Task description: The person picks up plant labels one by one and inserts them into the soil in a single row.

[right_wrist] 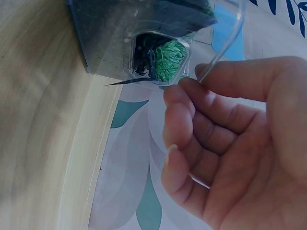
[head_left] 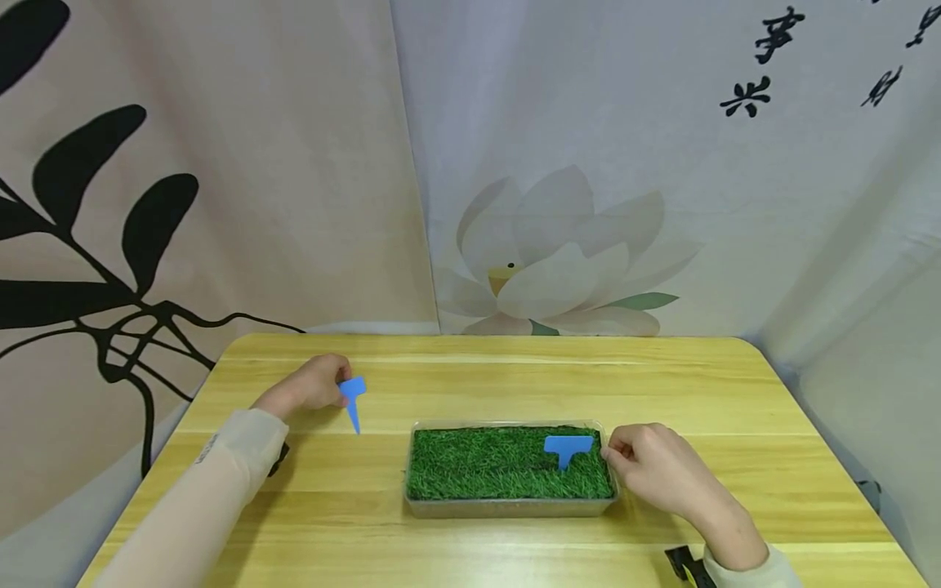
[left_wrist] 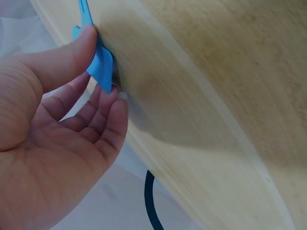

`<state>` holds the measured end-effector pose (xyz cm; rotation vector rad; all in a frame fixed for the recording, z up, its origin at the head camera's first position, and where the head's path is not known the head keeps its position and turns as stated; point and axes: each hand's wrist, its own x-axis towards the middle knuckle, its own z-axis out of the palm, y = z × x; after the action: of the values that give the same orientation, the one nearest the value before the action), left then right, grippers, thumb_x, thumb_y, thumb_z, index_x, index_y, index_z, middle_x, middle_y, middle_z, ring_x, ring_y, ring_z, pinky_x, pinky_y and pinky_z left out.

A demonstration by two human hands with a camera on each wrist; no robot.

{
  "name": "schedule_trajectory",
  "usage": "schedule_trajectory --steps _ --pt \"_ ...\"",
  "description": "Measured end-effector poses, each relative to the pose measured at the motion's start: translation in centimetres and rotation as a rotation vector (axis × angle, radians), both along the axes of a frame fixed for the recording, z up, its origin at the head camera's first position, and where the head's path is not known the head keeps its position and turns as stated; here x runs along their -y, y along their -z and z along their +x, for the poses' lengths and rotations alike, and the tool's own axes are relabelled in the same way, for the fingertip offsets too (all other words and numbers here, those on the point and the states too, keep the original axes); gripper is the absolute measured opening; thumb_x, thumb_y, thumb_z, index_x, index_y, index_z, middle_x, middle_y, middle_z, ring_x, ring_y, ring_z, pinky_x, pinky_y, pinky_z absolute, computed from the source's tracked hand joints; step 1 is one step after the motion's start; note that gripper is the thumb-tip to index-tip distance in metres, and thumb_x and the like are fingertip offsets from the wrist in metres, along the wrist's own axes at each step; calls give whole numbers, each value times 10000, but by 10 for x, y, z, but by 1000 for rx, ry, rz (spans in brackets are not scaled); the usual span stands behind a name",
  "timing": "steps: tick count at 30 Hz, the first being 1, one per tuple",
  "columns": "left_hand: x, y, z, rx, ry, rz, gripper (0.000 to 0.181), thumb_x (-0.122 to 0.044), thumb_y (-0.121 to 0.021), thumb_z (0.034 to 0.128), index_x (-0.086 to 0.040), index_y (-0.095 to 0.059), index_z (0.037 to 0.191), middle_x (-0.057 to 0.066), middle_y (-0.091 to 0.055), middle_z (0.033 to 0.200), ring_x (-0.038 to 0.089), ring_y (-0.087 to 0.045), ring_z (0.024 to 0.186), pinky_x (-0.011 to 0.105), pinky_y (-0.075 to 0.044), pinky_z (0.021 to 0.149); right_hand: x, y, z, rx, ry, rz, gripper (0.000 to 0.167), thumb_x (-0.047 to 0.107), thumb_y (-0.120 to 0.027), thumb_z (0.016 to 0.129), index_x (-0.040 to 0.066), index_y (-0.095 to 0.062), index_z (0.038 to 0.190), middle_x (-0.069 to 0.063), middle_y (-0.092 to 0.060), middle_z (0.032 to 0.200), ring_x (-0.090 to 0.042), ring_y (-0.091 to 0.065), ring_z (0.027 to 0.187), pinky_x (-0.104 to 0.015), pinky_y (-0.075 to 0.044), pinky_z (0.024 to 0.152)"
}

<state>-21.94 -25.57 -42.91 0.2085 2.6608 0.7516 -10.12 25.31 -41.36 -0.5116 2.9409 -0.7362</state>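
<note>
My left hand (head_left: 314,385) pinches a blue T-shaped tag (head_left: 354,392) above the table's left part, its pointed stem hanging down. In the left wrist view the thumb of the left hand (left_wrist: 62,110) presses the blue tag (left_wrist: 101,67) against the fingers. A clear box filled with green grass (head_left: 500,465) stands right of the table's middle, and another blue tag (head_left: 568,445) stands upright in its right part. My right hand (head_left: 662,469) pinches the box's right rim; in the right wrist view, the right hand's (right_wrist: 230,124) thumb and forefinger hold the clear rim (right_wrist: 225,52).
The wooden table (head_left: 470,555) reaches back to a curtain (head_left: 309,163) printed with plants and a pale flower. A black strap (head_left: 689,565) is by the right wrist, and a dark piece (head_left: 279,460) by the left sleeve.
</note>
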Motion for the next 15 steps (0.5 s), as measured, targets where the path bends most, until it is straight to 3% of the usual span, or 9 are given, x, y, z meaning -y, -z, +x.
schedule_trajectory --steps 8,15 --pt "6 -1 3 -50 -26 45 159 85 -728 920 79 -674 1069 141 -629 974 263 -563 876 355 -518 751 0 -2 0 14 -1 1 255 150 -711 985 225 -639 752 114 -471 601 -42 -381 537 -261 -345 561" --pt "4 -18 11 -74 -12 111 104 56 -668 978 71 -721 1066 123 -650 968 244 -553 865 349 -494 736 0 -2 0 23 7 4 247 155 -712 986 224 -649 758 117 -491 610 -48 -393 543 -263 -348 565"
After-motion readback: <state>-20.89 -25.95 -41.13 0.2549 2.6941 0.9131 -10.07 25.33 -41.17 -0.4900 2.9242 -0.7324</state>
